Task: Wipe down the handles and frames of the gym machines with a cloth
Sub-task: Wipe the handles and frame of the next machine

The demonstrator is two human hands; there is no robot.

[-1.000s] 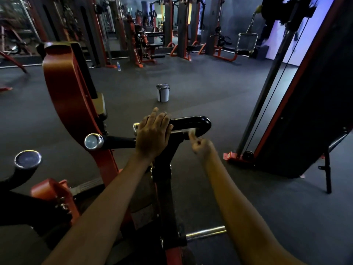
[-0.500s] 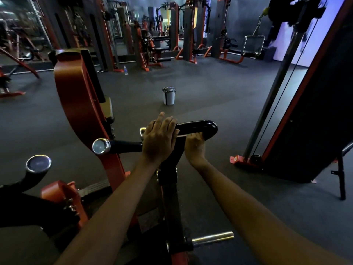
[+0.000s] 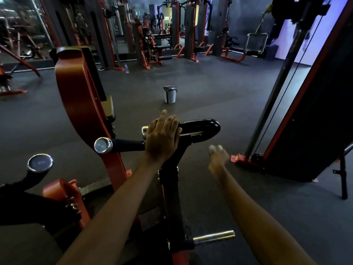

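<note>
A black looped handle [image 3: 202, 127] tops a black post [image 3: 172, 197] of an orange-framed gym machine [image 3: 76, 92]. My left hand [image 3: 162, 138] rests on the near end of the handle, its fingers laid fairly straight over the top. To the right of and below the handle, my right hand [image 3: 217, 159] is blurred in the air. It pinches a small white cloth [image 3: 214, 148] at its fingertips. The cloth is clear of the handle.
A white lidded bucket [image 3: 169, 94] stands on the dark rubber floor ahead. A tall black and orange cable machine [image 3: 315, 111] rises at the right. A chrome peg [image 3: 214, 237] juts out low by the post. More machines line the far wall.
My right hand went up under the handle with the cloth, then pulled away to the right and down. My left hand stayed on the handle.
</note>
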